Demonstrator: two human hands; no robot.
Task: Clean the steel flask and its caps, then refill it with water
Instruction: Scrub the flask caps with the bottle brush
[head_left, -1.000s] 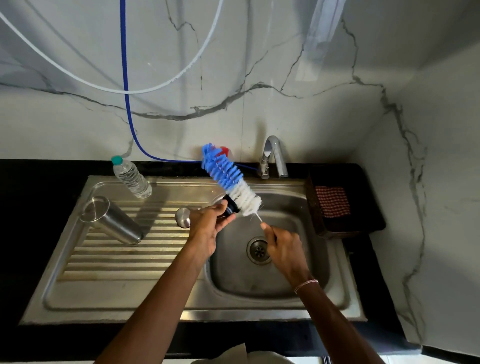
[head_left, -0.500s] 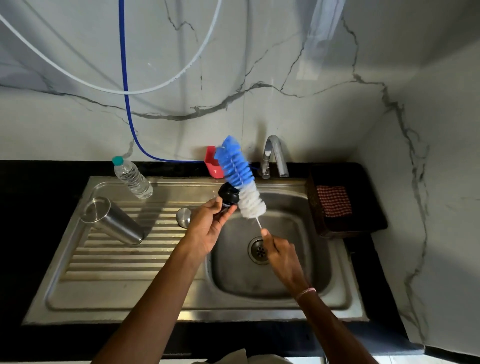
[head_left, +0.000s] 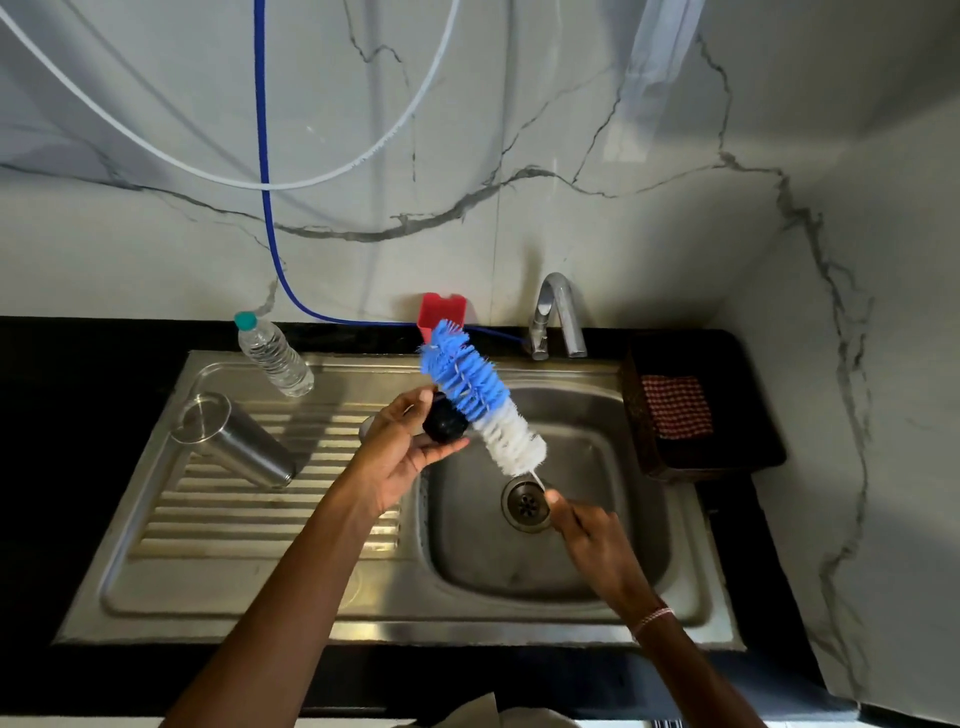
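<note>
Over the steel sink (head_left: 332, 618), the left hand (head_left: 397, 449) grips a black cap (head_left: 444, 423), fingers curled under it and thumb on its upper edge. The right hand (head_left: 592, 540) is closed on the thin wire handle of a bottle brush (head_left: 483, 400), pinching it just below the bristles. The brush slants up and to the left, its white bristles nearest the handle and its blue ones at the tip. The blue part lies right against the cap. Both hands are above the basin, near the drain (head_left: 525, 504). The steel flask (head_left: 234, 441) sits apart on the ribbed drainboard to the left, its mouth open and nothing touching it. A small steel cap (head_left: 365, 426) shows on the drainboard just behind the left hand, mostly hidden. A plastic water bottle (head_left: 272, 356) with a green top is at the back edge of the sink. The tap (head_left: 556, 317) rises behind the basin, with a red holder (head_left: 441, 309) beside it against the wall. On the right of the counter, a dark basket (head_left: 727, 457) holds a checked cloth (head_left: 675, 405). A blue hose (head_left: 262, 130) and a white hose (head_left: 156, 156) hang across the marble wall.
</note>
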